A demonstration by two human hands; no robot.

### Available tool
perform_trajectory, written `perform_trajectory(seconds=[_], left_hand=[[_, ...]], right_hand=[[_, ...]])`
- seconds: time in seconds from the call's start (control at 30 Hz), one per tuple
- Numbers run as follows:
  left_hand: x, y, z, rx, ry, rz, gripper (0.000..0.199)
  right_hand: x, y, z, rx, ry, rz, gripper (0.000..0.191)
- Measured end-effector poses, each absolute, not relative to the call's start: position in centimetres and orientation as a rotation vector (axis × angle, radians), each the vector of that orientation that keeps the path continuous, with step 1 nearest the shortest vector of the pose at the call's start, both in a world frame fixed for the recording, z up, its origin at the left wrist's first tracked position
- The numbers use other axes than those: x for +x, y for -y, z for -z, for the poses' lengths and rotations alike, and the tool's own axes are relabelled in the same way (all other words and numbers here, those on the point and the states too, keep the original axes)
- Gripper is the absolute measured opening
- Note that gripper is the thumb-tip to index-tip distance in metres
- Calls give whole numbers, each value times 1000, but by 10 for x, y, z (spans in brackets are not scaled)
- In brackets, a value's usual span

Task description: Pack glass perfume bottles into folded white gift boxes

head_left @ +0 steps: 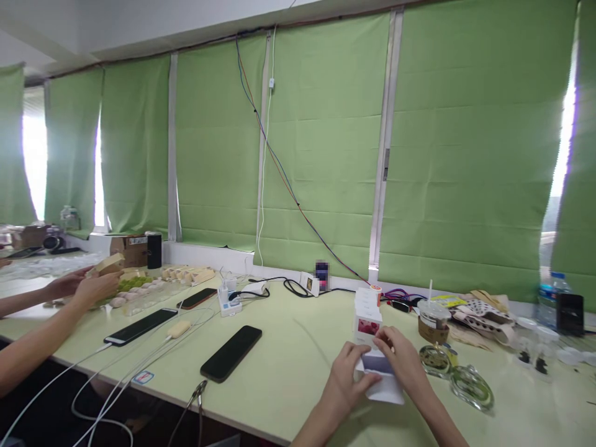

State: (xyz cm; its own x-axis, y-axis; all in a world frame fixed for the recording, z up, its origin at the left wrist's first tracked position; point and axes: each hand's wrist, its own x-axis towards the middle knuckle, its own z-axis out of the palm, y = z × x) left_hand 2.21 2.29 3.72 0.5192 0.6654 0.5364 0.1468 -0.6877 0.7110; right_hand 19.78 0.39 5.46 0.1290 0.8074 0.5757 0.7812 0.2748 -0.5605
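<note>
A small white box (385,388) with an open end and a flap hanging toward me is between my hands, near the table's front edge. My left hand (347,375) grips its left side, thumb at the opening. My right hand (399,355) has its fingers bent round the far right edge of the same box. Just beyond my hands stands a row of white boxes (367,307), the nearest showing a dark red picture. The inside of the held box looks greyish; its contents cannot be made out.
Left of my hands lies a black phone (231,353); farther left are another phone (141,326), white cables and a power strip (230,302). A co-worker's hands (95,285) are at far left. To the right stand a cup (433,320) and glass containers (471,386).
</note>
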Motion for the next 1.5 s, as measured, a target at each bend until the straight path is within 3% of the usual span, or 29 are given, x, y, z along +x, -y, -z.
perform_trajectory(seconds=[0.23, 0.5, 0.63, 1.5], left_hand=[[35, -62, -44, 2052, -659, -1023, 29], [63, -44, -19, 1791, -509, -1275, 42], [67, -46, -13, 1753, -474, -1302, 41], [63, -77, -8, 1884, -392, -1239, 41]], right_hand=[[199, -7, -30, -1321, 1704, -72, 36], [181, -15, 9, -1198, 1198, -487, 68], [179, -17, 13, -1117, 1096, -605, 69], [173, -34, 18, -1090, 1038, -548, 74]])
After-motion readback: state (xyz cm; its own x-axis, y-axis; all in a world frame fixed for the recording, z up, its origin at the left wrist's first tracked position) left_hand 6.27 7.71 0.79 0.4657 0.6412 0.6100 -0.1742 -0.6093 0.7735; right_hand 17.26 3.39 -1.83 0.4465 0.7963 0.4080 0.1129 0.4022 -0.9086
